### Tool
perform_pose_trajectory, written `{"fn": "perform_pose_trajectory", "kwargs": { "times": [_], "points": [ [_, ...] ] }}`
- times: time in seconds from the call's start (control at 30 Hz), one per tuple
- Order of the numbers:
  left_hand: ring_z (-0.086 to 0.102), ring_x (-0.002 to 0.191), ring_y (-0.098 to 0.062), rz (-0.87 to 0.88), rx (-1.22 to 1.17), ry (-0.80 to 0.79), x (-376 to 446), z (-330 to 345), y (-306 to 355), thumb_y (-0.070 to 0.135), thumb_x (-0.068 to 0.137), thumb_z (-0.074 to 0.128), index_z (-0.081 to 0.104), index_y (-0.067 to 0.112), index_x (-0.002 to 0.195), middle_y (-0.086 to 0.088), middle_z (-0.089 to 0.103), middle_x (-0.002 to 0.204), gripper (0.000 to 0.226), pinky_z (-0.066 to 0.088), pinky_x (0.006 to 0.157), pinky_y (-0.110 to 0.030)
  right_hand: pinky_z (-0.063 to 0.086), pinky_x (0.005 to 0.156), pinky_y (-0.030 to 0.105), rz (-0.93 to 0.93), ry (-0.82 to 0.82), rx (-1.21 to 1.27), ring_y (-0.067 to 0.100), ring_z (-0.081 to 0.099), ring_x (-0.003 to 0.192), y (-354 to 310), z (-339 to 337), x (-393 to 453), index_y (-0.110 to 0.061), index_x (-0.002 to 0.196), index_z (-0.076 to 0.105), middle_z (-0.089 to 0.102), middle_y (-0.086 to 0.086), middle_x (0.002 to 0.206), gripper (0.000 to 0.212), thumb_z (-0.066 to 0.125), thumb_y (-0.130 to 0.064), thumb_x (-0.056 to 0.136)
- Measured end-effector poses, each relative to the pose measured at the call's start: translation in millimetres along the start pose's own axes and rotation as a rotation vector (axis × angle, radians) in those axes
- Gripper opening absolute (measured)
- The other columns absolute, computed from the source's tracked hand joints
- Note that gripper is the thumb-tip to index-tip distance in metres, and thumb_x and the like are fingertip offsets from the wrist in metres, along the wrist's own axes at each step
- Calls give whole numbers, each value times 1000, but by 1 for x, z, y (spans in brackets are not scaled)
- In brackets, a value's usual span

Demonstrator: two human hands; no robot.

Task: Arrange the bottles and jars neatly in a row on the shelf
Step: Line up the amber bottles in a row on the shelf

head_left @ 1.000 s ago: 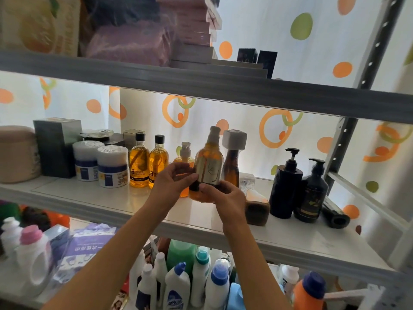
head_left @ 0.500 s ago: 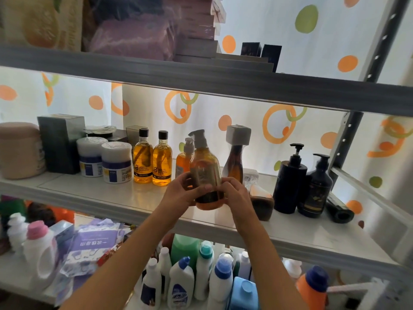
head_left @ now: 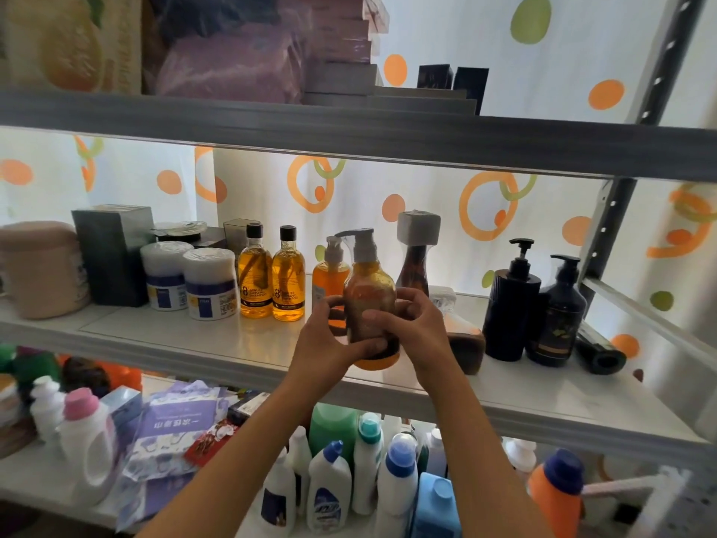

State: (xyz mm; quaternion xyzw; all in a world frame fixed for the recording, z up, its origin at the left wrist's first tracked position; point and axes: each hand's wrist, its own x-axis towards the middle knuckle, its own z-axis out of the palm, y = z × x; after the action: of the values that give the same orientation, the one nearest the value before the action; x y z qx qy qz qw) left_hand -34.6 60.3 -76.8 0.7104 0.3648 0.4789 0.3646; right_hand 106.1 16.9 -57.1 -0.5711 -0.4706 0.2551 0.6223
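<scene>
Both hands are wrapped around the amber pump bottle [head_left: 370,304], left hand [head_left: 329,343] cupping its lower left side and right hand [head_left: 417,328] gripping from the right, fingers curled onto the front. The bottle is upright near the front of the middle shelf [head_left: 194,339]; can't tell if its base is actually touching down. Behind it sits a smaller orange pump bottle [head_left: 329,271] and a brown bottle with a square cap [head_left: 417,250]. To the left, 2 amber bottles with black caps [head_left: 271,277] stand side by side, then 2 white jars [head_left: 190,283]. Off to the right are 2 black pump bottles [head_left: 535,304], touching each other.
</scene>
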Motion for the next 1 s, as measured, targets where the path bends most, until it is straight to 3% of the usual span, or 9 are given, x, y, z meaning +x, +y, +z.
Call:
{"fn": "perform_pose_trajectory", "kwargs": {
  "times": [0.1, 0.2, 0.33, 0.5, 0.6, 0.7, 0.87, 0.93, 1.0],
  "points": [
    [60, 104, -12, -55, -136, -100, -3, 0, -6, 36, 63, 86, 45, 28, 131, 7, 58, 121, 80, 54, 77, -24, 57, 92, 42, 15, -16, 96, 22, 65, 103, 3, -2, 0, -34, 105, 53, 65, 0, 113, 42, 82, -38, 75],
    [61, 112, -21, -90, -256, -136, -4, 0, -11, 30, 65, 85, 44, 30, 133, 2, 59, 125, 79, 57, 82, -28, 57, 91, 39, -2, -6, 105, 20, 66, 102, 5, 2, -2, -33, 107, 52, 66, 0, 113, 41, 80, -37, 77],
    [60, 111, -15, -28, -106, -147, -10, 7, -11, 30, 66, 87, 36, 32, 138, 7, 57, 127, 88, 56, 84, -25, 58, 90, 37, -6, -18, 180, 20, 66, 103, 7, 5, -6, -31, 107, 52, 66, 0, 113, 43, 79, -40, 74],
    [61, 107, -12, 8, -38, -6, -16, 18, -11, 32, 65, 88, 32, 31, 143, 10, 60, 120, 96, 55, 91, -31, 58, 90, 34, -9, -48, 262, 21, 66, 106, 14, 7, -10, -29, 111, 54, 66, 1, 115, 50, 82, -39, 71],
    [64, 107, -16, 9, -13, 10, -15, 20, -16, 32, 63, 89, 33, 30, 143, 7, 63, 121, 98, 56, 90, -33, 58, 86, 28, -28, -33, 216, 18, 66, 105, 14, 7, -9, -31, 110, 53, 66, -2, 114, 39, 78, -30, 80],
    [66, 105, -16, 32, 52, 35, -14, 23, -20, 36, 61, 90, 34, 34, 139, 9, 65, 118, 96, 56, 89, -32, 56, 89, 26, -35, -23, 100, 14, 64, 107, 14, 10, -8, -32, 115, 50, 63, -6, 117, 50, 82, -34, 76],
    [62, 101, -7, 94, 107, 68, -16, 28, -17, 36, 65, 87, 33, 35, 139, 10, 64, 118, 92, 44, 77, -4, 50, 88, 21, -30, 56, -27, 12, 59, 107, 13, 21, -6, -30, 122, 41, 57, -9, 118, 69, 87, -36, 70],
    [63, 105, -10, 101, 118, 82, -15, 32, -19, 33, 67, 86, 31, 34, 141, 7, 64, 121, 92, 43, 79, -6, 47, 84, 15, -63, 108, -64, 9, 56, 105, 13, 24, -6, -30, 123, 44, 54, -13, 116, 67, 86, -38, 71],
    [65, 107, -17, 99, 114, 102, -12, 35, -22, 30, 70, 85, 31, 34, 141, 3, 64, 123, 89, 49, 84, -17, 46, 85, 15, -100, 168, -106, 8, 54, 106, 16, 27, -4, -30, 126, 49, 51, -15, 117, 67, 85, -41, 71]
  ]
}}
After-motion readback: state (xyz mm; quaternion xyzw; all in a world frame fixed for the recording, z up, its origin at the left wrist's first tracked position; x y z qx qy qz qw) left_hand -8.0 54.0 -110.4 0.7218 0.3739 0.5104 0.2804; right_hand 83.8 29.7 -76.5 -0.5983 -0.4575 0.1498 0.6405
